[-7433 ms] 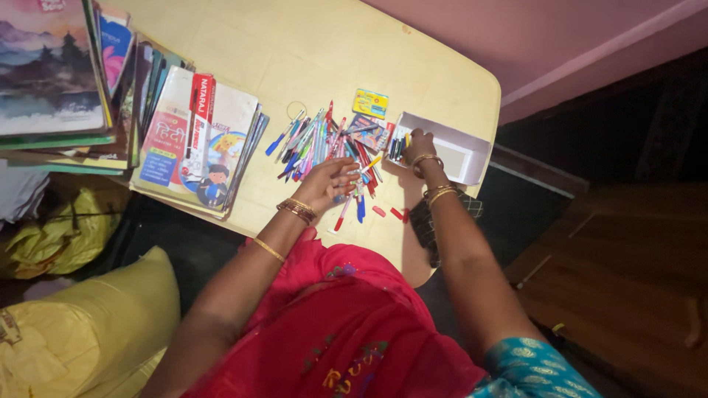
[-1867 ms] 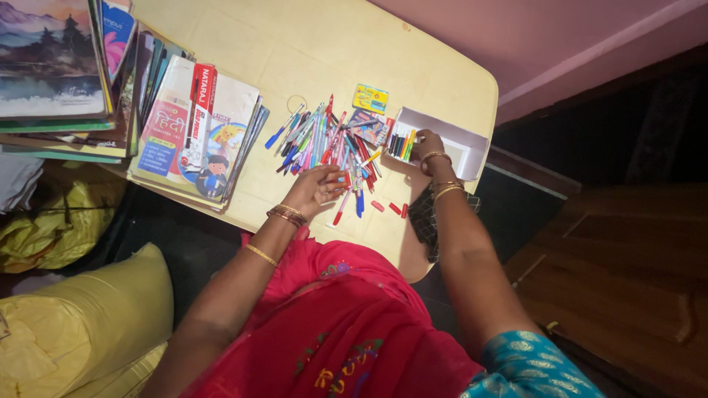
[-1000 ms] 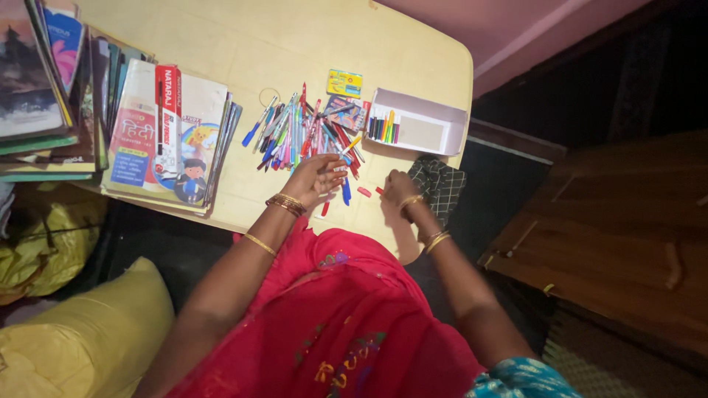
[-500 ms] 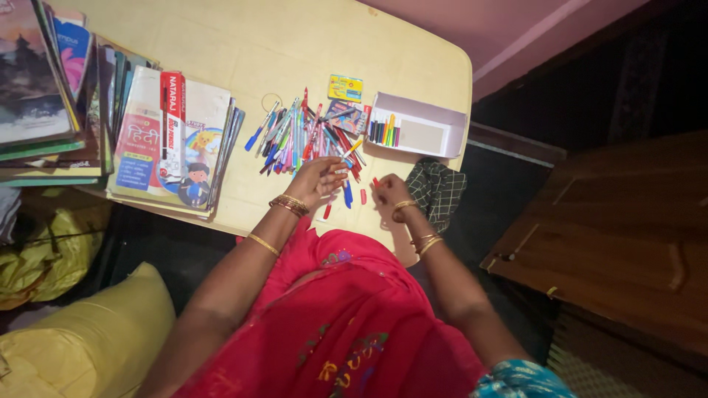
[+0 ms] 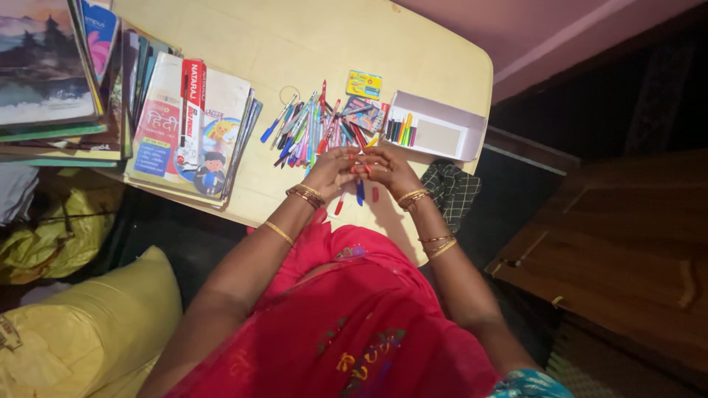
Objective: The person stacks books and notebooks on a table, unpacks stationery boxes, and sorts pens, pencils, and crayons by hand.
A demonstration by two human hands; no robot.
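Observation:
My left hand (image 5: 330,166) and my right hand (image 5: 389,166) meet fingertip to fingertip over the near edge of a heap of coloured pens (image 5: 313,129) on the pale yellow table (image 5: 295,44). The left hand pinches a pen. The right hand pinches a small red cap (image 5: 366,158) against it. Just below the hands lie a blue pen (image 5: 360,194), a loose red cap (image 5: 375,194) and a red pen (image 5: 338,206). An open white box (image 5: 446,135) to the right holds several pens (image 5: 402,133) at its left end.
Stacked books (image 5: 199,136) with a red pencil box (image 5: 190,118) on top fill the table's left side. A yellow packet (image 5: 364,84), a colourful packet (image 5: 363,114) and a key ring (image 5: 289,94) lie beyond the pens. A checked cloth (image 5: 451,188) hangs off the right edge. Yellow bag (image 5: 88,332) lower left.
My right hand left the white box, picked a red cap off the table near the front edge, and moved left to join my left hand. The left hand stayed by the pens.

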